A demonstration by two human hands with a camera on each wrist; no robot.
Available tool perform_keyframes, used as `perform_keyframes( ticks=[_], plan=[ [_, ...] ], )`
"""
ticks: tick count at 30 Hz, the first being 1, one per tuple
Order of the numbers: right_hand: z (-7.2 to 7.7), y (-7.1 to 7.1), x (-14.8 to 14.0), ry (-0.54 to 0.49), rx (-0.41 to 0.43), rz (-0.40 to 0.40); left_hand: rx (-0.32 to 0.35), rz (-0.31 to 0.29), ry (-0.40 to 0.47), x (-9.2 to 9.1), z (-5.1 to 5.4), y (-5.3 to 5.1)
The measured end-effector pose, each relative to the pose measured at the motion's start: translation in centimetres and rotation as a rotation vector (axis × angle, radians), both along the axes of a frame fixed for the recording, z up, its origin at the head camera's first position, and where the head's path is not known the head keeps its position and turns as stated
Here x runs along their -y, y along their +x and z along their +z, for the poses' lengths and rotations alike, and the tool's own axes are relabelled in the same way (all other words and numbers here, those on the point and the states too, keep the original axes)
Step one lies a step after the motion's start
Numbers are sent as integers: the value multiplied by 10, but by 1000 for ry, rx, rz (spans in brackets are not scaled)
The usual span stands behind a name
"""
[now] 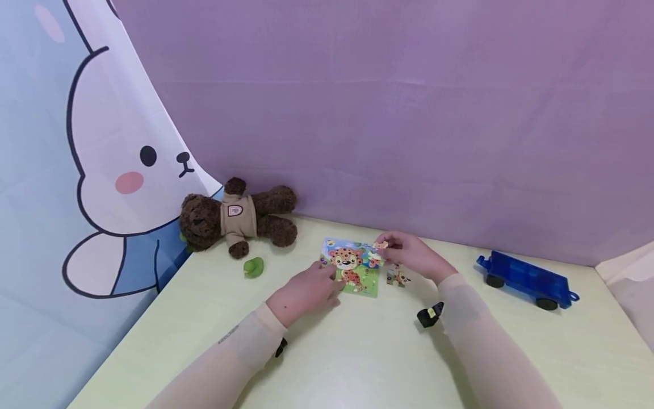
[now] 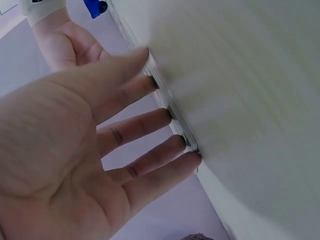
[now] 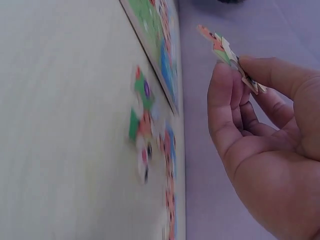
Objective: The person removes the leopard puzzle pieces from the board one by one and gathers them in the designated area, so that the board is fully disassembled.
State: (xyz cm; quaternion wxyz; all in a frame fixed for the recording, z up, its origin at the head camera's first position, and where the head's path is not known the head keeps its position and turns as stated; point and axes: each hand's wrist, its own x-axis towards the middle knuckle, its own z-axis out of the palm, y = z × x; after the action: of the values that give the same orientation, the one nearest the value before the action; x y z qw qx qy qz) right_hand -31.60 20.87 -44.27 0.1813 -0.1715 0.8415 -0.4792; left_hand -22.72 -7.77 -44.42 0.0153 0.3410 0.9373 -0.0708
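A square leopard picture board [image 1: 364, 287] lies on the table. My left hand [image 1: 306, 289] rests its fingertips along the board's left and near edge; in the left wrist view the fingers of the left hand [image 2: 100, 135] are spread and fairly straight. Above the board's right side, my right hand [image 1: 413, 254] pinches puzzle pieces [image 1: 380, 245] between thumb and fingers. The right wrist view shows the right hand [image 3: 270, 125] holding the thin pieces [image 3: 227, 52] off the table. Loose pieces [image 1: 398, 278] lie right of the board, some overlapping.
A brown teddy bear [image 1: 239, 218] lies at the back left, with a green rubber duck [image 1: 253, 267] in front of it. At the right stands a blue toy wagon [image 1: 528, 279]. A purple cloth [image 1: 388, 113] hangs behind the table [image 1: 347, 363].
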Motion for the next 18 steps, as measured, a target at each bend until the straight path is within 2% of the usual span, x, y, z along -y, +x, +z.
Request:
perform_keyframes(
  ticks=[3, 6, 12, 18],
  plan=[
    [2, 1, -16, 5, 15, -9, 136, 79, 57, 2, 3, 3],
    [3, 3, -32, 9, 23, -21, 208, 122, 92, 3, 3, 5],
    [8, 12, -59, 37, 28, -56, 217, 127, 91, 6, 1, 6],
    [9, 21, -84, 34, 20, -45, 212, 122, 82, 6, -1, 4]
  ],
)
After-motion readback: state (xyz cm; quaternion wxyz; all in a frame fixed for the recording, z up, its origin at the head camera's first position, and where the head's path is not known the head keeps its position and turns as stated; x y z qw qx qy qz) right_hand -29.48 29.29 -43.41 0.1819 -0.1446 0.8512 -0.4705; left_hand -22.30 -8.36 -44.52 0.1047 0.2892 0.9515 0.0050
